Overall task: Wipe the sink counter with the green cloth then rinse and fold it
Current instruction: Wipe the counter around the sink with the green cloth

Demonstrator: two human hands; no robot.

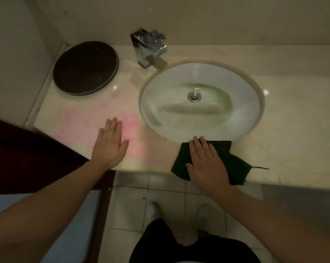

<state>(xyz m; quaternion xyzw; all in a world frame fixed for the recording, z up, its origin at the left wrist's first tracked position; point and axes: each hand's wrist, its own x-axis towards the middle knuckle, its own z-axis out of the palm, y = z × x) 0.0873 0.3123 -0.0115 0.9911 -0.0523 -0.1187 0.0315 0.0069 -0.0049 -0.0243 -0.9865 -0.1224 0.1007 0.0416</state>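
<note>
Wiping stage: right hand point(205, 164) flat, pressing green cloth point(234, 162) on worktop point(293, 120) front of basin point(202, 99); left hand point(109, 147) flat, empty. Rinse, fold pending.

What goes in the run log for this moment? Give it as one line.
step: wiping | right hand: flat on cloth, counter front edge | left hand: flat on counter, empty | sink: no water seen | faucet: untouched
</note>
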